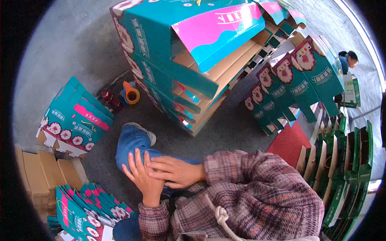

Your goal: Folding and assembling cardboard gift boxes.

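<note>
My left hand [142,180] lies on my jeans-clad leg near the knee, its fingers stretched and slightly spread. Partly over the back of it rests my right hand [175,170], fingers extended and touching it. Neither hand holds anything. Beyond my feet stands a tall stack of teal cardboard boxes [146,48] with a pink flap and open ends facing right. To my left is an upright teal carton [72,120] with pink stripes and round fruit pictures. Closer on that side, several flattened teal cartons [74,213] lean together.
An orange tape roll [132,95] and a dark red object [110,99] sit on the floor. Brown cartons [38,172] stand at left. More teal boxes [297,80], a red mat [289,144] and green cartons [341,172] line the right. Another person [346,62] is far right.
</note>
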Demonstrator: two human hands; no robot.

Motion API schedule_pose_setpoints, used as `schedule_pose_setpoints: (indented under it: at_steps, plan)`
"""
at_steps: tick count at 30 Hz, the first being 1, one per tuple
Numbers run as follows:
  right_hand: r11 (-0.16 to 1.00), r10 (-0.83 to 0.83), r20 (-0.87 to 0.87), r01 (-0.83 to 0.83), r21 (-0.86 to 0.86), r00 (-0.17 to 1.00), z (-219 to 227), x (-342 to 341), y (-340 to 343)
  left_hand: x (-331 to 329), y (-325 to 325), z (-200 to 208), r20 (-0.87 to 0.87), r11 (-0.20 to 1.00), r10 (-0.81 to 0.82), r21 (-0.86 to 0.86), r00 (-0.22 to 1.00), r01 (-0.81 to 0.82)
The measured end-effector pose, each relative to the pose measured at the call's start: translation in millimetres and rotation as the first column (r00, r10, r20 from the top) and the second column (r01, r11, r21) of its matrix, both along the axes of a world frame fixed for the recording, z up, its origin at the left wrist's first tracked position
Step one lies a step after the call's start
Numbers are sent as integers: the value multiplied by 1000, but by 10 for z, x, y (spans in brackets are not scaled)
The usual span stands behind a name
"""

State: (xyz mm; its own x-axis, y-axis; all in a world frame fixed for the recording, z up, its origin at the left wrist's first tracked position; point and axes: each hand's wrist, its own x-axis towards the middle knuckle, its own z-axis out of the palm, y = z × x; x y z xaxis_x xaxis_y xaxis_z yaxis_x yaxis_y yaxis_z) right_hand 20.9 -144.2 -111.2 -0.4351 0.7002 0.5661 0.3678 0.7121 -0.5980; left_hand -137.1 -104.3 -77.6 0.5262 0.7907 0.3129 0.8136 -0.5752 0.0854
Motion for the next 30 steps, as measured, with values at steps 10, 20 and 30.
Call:
schedule_pose_setpoints:
  at_steps: [10,20,30]
  plan:
    - [997,58,-34,-60,-46,998,-230,-284,137,-357,-50,-302,156,986,101,116,983,-120]
    - [978,42,-38,-49,-202,998,-237,-309,206,-471,-27,-361,190,989,94,91,977,-113]
    - [962,39,16,-33,-272,999,-272,-306,250,-462,10,-327,276,994,12,103,961,-42]
